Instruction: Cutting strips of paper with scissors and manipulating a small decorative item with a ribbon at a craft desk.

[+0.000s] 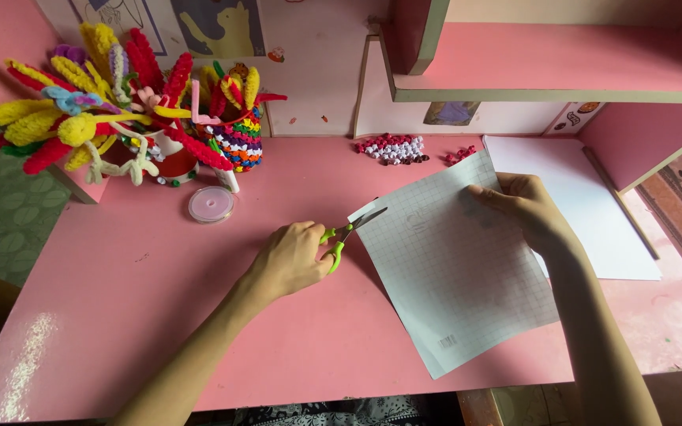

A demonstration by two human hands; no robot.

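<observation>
Nearest you, the pink desk (120,315) runs bare along its front edge. Your left hand (294,256) is closed through the green handles of the scissors (349,230), blades parted and meeting the left corner of the gridded sheet (451,268). Your right hand (526,207) pinches that sheet near its upper right edge, thumb on top, holding it tilted and lifted off the desk.

Judgement: cutting step, at the very start; blades at the edge, no long cut visible yet. The next move calls for a steady sheet, taut under the right-hand pinch, and blades kept along a grid line as they close.

Further back: a plain white sheet (593,213) lies flat under and beyond the right hand. A clear round spool (211,204) sits left of the scissors. Behind it, cups of fuzzy craft stems (104,102). By the back wall, a small heap of red and white beads (395,147).
</observation>
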